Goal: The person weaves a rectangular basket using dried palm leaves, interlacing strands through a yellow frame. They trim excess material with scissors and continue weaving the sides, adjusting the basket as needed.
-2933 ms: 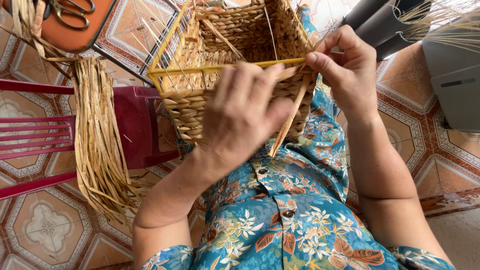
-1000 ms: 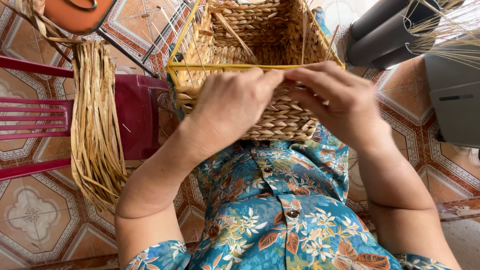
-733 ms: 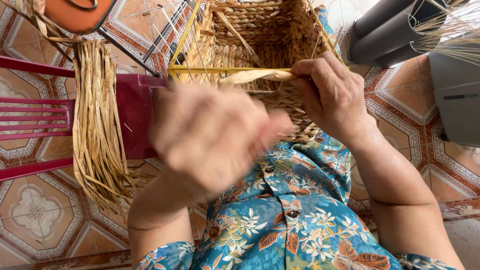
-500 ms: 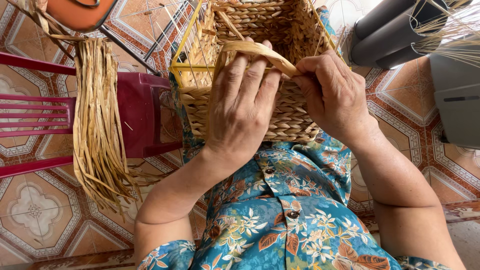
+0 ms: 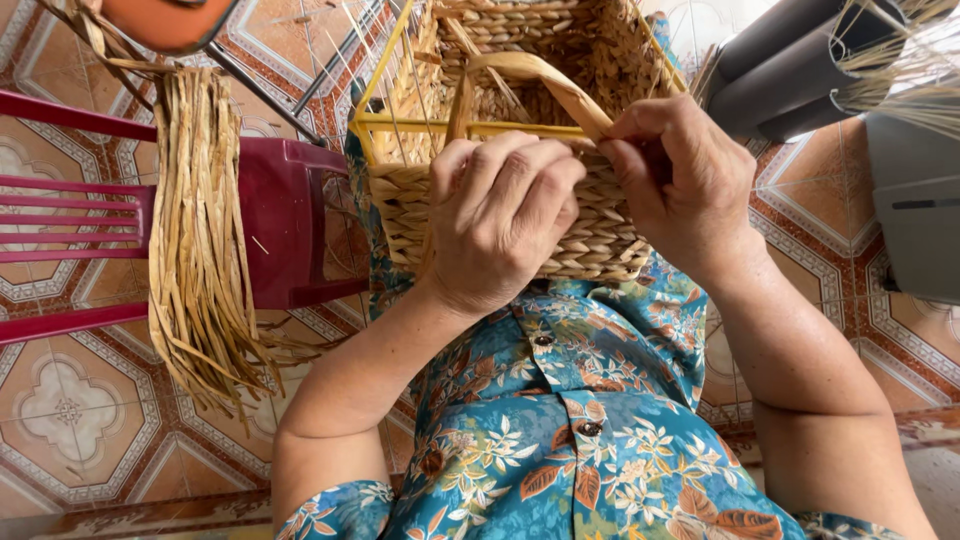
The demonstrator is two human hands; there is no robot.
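A half-woven straw basket [image 5: 590,235] on a yellow wire frame [image 5: 375,125] rests on my lap, its open top facing away from me. My left hand [image 5: 495,225] lies on the near woven wall with its fingers curled over the frame's top bar. My right hand [image 5: 680,180] pinches a flat dried straw strand [image 5: 530,70] that loops up over the rim and down into the basket.
A bundle of dried straw strands [image 5: 200,240] hangs over a dark red plastic chair [image 5: 290,220] at the left. An orange object [image 5: 165,20] sits at the top left. Grey tubes [image 5: 790,70] and a grey box [image 5: 920,210] stand at the right on the patterned tile floor [image 5: 70,410].
My left hand swung away from the basket in a blur and came back onto the near wall. The strand, earlier flat along the rim, now arches up in a loop held by my right hand.
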